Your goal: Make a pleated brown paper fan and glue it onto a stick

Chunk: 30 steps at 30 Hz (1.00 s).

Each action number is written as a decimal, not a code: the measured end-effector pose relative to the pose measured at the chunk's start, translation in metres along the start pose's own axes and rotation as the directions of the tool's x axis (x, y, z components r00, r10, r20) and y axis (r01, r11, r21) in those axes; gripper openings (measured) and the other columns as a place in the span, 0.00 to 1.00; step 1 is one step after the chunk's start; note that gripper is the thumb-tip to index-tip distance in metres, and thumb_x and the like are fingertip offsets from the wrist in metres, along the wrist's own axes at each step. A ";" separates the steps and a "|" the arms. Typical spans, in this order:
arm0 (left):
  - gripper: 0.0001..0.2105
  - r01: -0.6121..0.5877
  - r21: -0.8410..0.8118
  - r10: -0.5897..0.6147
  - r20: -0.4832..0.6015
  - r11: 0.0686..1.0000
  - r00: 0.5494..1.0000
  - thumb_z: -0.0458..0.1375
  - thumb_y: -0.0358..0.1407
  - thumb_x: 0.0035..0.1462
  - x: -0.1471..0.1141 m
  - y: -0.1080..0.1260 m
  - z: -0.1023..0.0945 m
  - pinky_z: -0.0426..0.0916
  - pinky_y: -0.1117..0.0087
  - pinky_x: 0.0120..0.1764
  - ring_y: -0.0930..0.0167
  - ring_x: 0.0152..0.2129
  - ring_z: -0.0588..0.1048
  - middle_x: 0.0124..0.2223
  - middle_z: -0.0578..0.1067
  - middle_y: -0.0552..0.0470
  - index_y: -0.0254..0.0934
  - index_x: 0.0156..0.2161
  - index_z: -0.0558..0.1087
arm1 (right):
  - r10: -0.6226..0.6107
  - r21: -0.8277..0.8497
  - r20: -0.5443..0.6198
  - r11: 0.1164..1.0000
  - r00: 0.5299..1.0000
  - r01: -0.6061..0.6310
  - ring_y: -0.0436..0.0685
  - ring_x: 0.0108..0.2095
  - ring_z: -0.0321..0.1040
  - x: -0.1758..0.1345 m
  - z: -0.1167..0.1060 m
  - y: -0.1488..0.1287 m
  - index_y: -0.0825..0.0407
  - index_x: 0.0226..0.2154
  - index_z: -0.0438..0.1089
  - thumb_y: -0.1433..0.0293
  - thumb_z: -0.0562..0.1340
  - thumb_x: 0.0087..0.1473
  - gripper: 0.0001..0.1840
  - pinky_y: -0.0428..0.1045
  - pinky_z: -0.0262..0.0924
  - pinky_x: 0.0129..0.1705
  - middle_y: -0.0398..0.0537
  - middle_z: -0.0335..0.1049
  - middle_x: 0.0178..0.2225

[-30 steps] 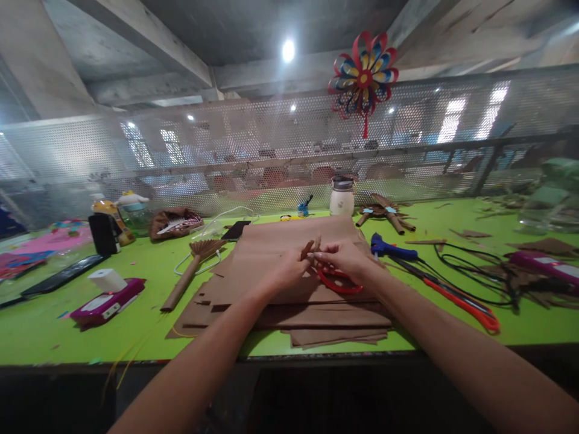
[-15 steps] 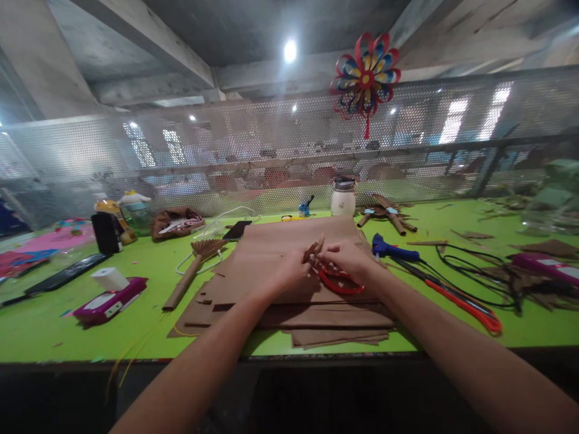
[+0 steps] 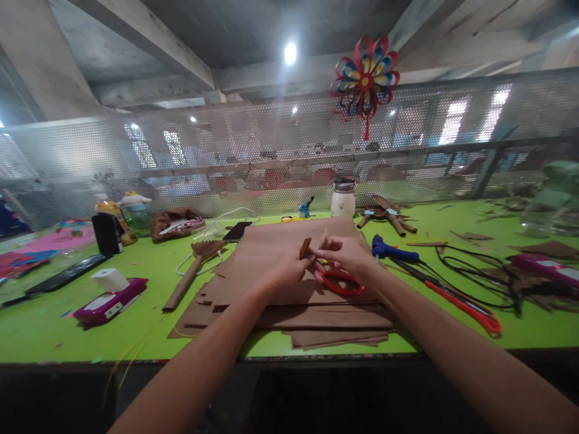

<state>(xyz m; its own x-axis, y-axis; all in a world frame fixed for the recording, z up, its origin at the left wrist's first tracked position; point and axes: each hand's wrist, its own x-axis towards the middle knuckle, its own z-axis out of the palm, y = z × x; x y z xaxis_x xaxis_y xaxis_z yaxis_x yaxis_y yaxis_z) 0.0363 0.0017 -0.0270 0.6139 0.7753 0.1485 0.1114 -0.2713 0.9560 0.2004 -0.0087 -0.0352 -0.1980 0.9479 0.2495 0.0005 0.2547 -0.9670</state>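
Over brown sheets near a glue gun, the left grip pinches folded paper; right grip, by red scissors, unclear.

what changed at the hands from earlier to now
The small brown paper in the left hand, which looked fanned half a second ago, now shows as a narrow strip; the right hand looks slightly raised. Red scissors, paper stack and glue gun stay put.

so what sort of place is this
Probably a paper-craft workshop: stacked sheets of brown paper cover part of a green table, a blue glue gun lies to their right, and a colourful flower-shaped ornament hangs beyond.
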 end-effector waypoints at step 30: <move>0.12 0.060 -0.065 -0.068 -0.130 0.996 0.989 0.56 0.42 0.50 0.002 0.000 0.003 0.56 0.76 0.21 0.79 0.14 0.64 0.19 0.71 0.53 0.32 0.29 0.65 | -0.024 0.263 -0.314 0.958 0.949 0.112 0.45 0.16 0.55 0.010 -0.005 -0.006 0.55 0.18 0.65 0.62 0.69 0.31 0.16 0.44 0.50 0.17 0.40 0.61 0.15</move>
<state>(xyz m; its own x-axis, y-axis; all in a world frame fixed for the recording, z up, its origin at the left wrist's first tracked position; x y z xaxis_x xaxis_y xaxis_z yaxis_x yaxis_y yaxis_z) 0.0398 0.0018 -0.0269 0.4982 0.8595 0.1143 0.0973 -0.1864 0.9776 0.2033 0.0003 -0.0261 0.1200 0.9536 0.2762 -0.2799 0.2994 -0.9121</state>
